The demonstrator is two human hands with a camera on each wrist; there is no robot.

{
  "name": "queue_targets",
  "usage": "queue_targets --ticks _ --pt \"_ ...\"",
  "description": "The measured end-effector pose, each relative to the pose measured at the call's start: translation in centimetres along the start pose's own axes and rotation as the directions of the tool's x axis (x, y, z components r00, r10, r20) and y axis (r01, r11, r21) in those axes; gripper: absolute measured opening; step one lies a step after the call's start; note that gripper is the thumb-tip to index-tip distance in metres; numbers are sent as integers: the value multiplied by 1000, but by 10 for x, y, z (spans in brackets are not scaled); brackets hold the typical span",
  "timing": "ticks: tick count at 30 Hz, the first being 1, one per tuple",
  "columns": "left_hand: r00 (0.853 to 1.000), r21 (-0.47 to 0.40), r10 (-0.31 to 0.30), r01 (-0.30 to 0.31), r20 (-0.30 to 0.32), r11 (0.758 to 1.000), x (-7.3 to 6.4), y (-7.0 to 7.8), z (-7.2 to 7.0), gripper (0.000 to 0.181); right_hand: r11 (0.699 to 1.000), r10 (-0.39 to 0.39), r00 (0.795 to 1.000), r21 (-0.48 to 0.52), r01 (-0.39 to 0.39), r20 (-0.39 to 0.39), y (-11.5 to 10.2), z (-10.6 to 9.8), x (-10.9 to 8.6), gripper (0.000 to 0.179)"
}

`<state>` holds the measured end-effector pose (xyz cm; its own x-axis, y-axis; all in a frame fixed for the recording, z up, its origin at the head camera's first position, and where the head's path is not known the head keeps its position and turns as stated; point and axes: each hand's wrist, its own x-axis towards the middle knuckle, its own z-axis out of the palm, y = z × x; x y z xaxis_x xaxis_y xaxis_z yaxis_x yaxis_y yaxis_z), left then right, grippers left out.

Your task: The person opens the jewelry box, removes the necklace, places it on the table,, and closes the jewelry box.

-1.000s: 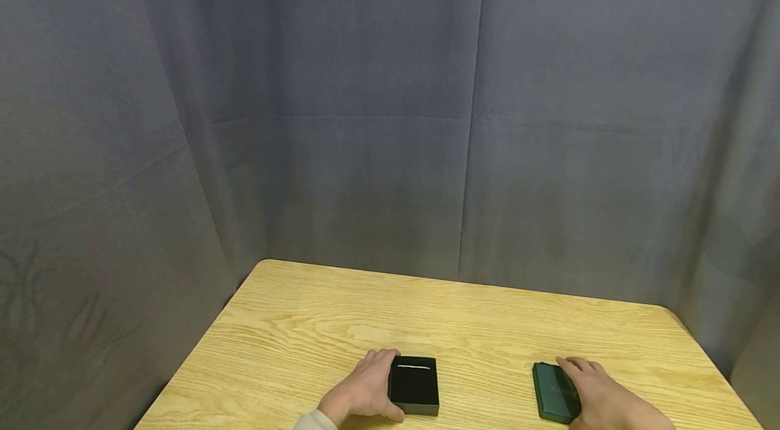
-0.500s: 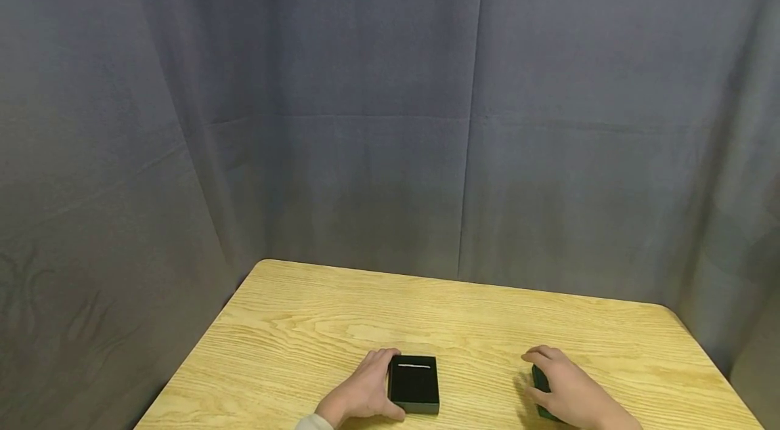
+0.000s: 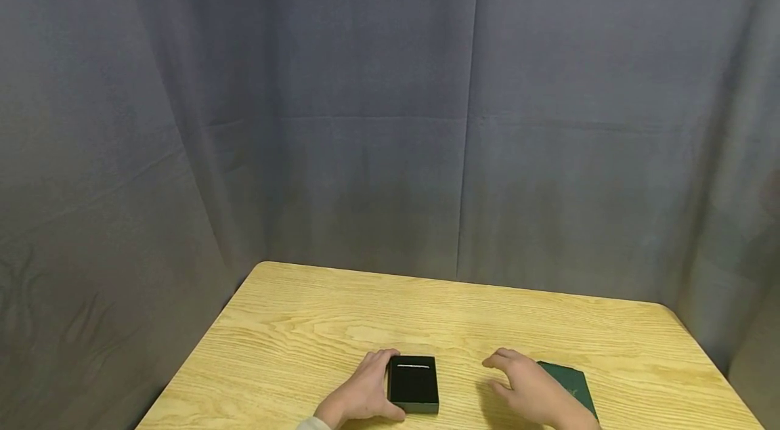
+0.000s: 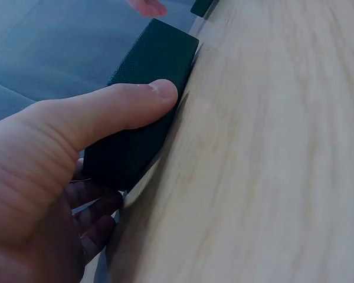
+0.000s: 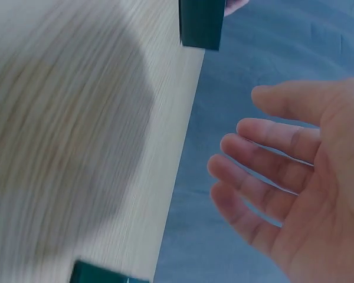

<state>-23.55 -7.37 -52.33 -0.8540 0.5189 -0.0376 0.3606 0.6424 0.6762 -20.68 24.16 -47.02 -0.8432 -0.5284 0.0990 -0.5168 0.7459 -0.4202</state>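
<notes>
A small dark green box (image 3: 414, 386) with a black interior lies on the wooden table; a thin silvery strip (image 3: 414, 367) crosses it near its far edge. My left hand (image 3: 365, 388) holds this box from the left, the thumb (image 4: 135, 106) along its near side and the fingers partly hidden behind it. To the right, my right hand (image 3: 530, 384) is above the table with relaxed, spread fingers and nothing in them. A green box lid (image 3: 573, 386) with faint lettering lies beyond that hand, which partly covers it in the head view.
The light wooden table (image 3: 341, 294) has rounded far corners. Grey curtains (image 3: 365, 112) hang behind it and along both sides.
My right hand has let go of the green lid and moved left toward the box, leaving the lid on the table. The left hand and its box have stayed in place.
</notes>
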Motion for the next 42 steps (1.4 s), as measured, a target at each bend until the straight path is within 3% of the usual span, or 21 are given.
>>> queue_targets --ticks 8,20,42 --pt "1000 -40 -4 5 4 999 1 -1 0 96 997 -49 999 -60 49 4 -12 10 18 21" --pt "1000 -34 -7 7 0 999 3 -4 0 97 991 -110 994 -73 109 -11 -26 29 44 20" --pt "1000 -12 -14 13 -17 1000 3 -3 1 96 985 -163 986 -61 160 -35 -36 41 59 19"
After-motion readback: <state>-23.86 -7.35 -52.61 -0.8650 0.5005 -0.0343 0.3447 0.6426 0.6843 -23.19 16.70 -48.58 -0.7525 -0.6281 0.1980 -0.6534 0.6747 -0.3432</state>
